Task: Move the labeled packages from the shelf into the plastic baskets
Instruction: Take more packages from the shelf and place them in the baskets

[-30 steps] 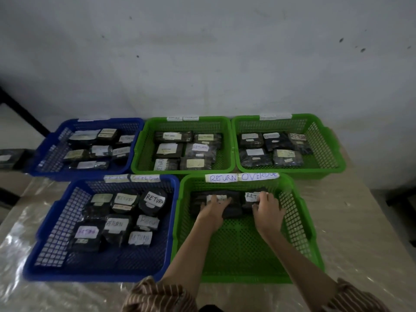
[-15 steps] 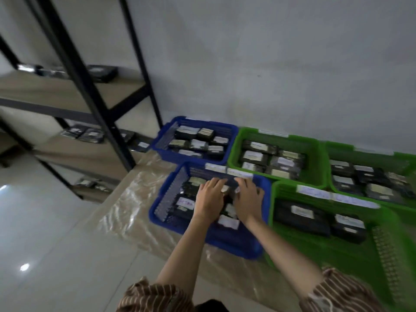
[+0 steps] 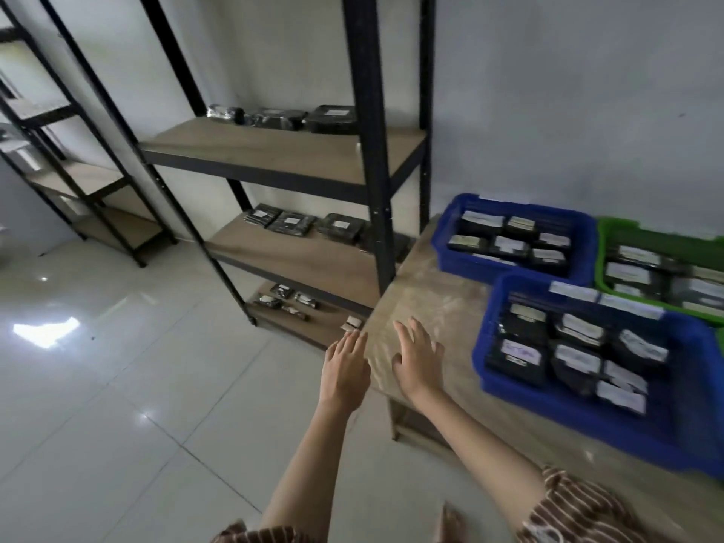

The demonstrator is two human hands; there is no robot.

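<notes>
My left hand point(image 3: 345, 368) and my right hand point(image 3: 418, 356) are stretched out side by side, fingers apart, holding nothing, over the table's left edge. A black metal shelf point(image 3: 370, 158) stands beyond them. Dark labeled packages lie on its upper board point(image 3: 331, 119), its middle board point(image 3: 292, 223) and its bottom board point(image 3: 282, 301). At the right, a near blue basket point(image 3: 482, 346) and a far blue basket point(image 3: 446, 233) hold several labeled packages. A green basket point(image 3: 605, 233) shows at the right edge.
The baskets stand on a low wooden table point(image 3: 427, 295) covered with clear plastic. A second black shelf point(image 3: 78, 178) stands at the far left. Glossy white floor tiles point(image 3: 117, 366) fill the left and the foreground. A grey wall lies behind.
My view has swung left from the baskets to the shelf. Both hands left the packages in the green basket, passed over the near blue basket, and now hover empty at the table's left edge.
</notes>
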